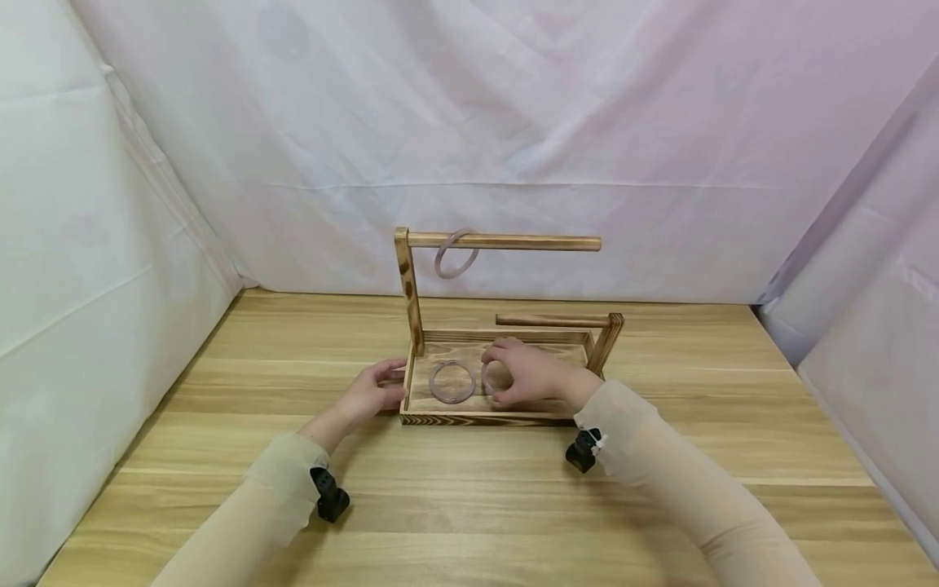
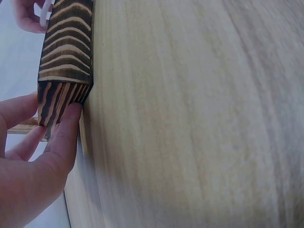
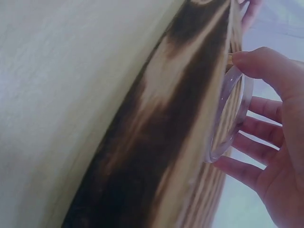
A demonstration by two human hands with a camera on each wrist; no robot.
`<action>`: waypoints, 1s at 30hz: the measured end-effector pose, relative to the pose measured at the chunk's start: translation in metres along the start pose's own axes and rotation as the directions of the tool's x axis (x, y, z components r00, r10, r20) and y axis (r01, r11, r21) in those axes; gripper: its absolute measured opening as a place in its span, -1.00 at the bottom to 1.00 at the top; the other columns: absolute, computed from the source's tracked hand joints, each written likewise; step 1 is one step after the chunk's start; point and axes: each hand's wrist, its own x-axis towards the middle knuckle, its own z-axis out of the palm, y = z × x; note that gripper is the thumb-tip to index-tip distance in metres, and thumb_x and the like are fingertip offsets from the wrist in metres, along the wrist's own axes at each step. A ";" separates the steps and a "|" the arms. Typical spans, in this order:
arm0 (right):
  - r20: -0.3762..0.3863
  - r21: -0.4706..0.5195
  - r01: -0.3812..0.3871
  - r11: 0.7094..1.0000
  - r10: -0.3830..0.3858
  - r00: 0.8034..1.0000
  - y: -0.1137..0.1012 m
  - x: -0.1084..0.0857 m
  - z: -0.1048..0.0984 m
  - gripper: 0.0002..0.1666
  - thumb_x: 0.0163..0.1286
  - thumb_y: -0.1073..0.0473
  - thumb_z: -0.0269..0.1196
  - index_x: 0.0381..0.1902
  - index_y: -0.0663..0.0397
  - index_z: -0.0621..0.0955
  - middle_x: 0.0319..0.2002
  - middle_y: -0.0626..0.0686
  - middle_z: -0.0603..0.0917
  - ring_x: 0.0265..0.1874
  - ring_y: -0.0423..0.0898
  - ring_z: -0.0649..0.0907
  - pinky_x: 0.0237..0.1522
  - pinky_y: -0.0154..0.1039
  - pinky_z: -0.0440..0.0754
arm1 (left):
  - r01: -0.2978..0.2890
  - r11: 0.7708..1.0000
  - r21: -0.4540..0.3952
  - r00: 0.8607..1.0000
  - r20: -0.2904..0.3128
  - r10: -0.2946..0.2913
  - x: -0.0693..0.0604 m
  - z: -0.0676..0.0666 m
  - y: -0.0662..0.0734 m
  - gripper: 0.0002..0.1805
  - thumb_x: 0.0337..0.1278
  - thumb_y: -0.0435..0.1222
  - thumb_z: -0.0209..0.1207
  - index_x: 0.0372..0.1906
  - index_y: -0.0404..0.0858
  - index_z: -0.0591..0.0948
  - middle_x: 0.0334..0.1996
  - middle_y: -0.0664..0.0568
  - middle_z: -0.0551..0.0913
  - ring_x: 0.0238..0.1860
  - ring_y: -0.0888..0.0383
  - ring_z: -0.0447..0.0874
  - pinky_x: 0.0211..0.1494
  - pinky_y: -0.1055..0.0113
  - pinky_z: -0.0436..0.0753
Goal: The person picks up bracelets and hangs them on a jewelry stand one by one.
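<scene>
Head | left hand (image 1: 374, 390), fingers spread, is likely steadying tray (image 1: 484, 420) at left edge | right hand (image 1: 534, 372), half-curled, is gripping ring (image 3: 247, 97)

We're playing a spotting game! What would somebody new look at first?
Probably the wooden stand on the table, with a ring hanging from its upper bar. Next, the right hand, holding another ring inside the tray, just right of a third ring lying flat. The left hand touches the tray's left end.
</scene>
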 end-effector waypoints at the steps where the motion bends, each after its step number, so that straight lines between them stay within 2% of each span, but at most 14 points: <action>1: -0.004 0.001 0.007 1.000 -0.007 1.000 -0.002 -0.001 -0.001 -0.34 0.15 -0.02 0.30 0.17 0.11 0.45 0.17 0.10 0.45 0.19 0.04 0.44 0.18 -0.04 0.50 | -0.002 1.000 0.002 1.000 -0.001 0.002 0.000 0.000 0.000 -0.38 0.26 -0.51 -0.04 0.39 -0.45 0.10 0.27 -0.45 0.25 0.27 -0.29 0.31 0.14 0.13 0.61; 8: -0.025 0.011 0.071 0.997 -0.071 0.997 -0.019 -0.005 -0.006 -0.44 0.17 -0.01 0.27 0.11 0.05 0.47 0.07 0.01 0.48 0.08 -0.03 0.51 0.11 -0.10 0.54 | -0.004 1.000 -0.004 1.000 -0.002 0.004 -0.001 -0.001 0.000 -0.38 0.26 -0.51 -0.03 0.40 -0.44 0.09 0.28 -0.45 0.24 0.27 -0.29 0.32 0.15 0.13 0.60; 14: -0.025 -0.010 0.085 0.996 -0.085 0.996 -0.032 -0.008 -0.011 -0.43 0.20 -0.04 0.26 0.14 0.04 0.47 0.10 -0.02 0.47 0.11 -0.08 0.49 0.12 -0.13 0.54 | -0.002 1.000 -0.001 1.000 -0.003 0.002 -0.001 -0.002 -0.002 -0.37 0.26 -0.51 -0.02 0.40 -0.43 0.10 0.28 -0.45 0.25 0.27 -0.28 0.32 0.13 0.15 0.61; 30: -0.053 -0.006 0.129 0.992 -0.129 0.990 -0.041 -0.015 -0.025 -0.40 0.20 -0.04 0.28 0.14 0.08 0.46 0.08 0.02 0.47 0.14 -0.05 0.46 0.17 -0.12 0.52 | -0.005 1.000 0.008 1.000 0.002 0.005 0.000 -0.001 0.000 -0.38 0.26 -0.50 -0.01 0.40 -0.44 0.10 0.28 -0.45 0.25 0.26 -0.29 0.33 0.13 0.15 0.61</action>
